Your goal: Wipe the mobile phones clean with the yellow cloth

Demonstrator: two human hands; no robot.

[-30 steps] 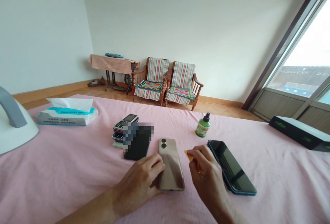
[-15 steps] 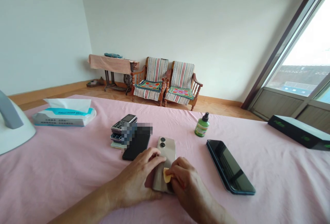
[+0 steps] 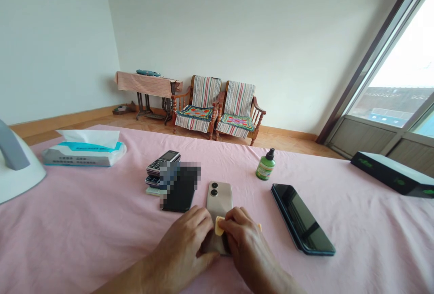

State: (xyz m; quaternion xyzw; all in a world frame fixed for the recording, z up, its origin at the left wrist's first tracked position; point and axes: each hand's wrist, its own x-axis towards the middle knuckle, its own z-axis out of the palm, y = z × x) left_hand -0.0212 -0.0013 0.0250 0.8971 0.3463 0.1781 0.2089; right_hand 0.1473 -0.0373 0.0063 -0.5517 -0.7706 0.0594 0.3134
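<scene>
A beige phone point(image 3: 220, 198) lies back up on the pink cloth, its two camera lenses at the far end. My left hand point(image 3: 190, 237) grips the phone's left edge, thumb near its bottom and fingers bent along the side. Pinched in my right hand point(image 3: 244, 240) is a small yellow cloth point(image 3: 219, 226), pressed on the phone's back. A bit of yellow also pokes out at the right of that hand. Beyond my left hand lies a black phone point(image 3: 181, 194), partly pixelated.
Stacked keypad phones point(image 3: 162, 163) stand left of the black phone. Rightward are a green spray bottle point(image 3: 265, 165), large dark phones point(image 3: 303, 219) and a black box point(image 3: 389, 174). A tissue pack point(image 3: 84, 153) and a white-grey appliance point(image 3: 16, 167) sit at the left.
My left hand has shifted right and its fingers have moved down to the phone's side. The yellow cloth has moved slightly up the phone's back with my right hand.
</scene>
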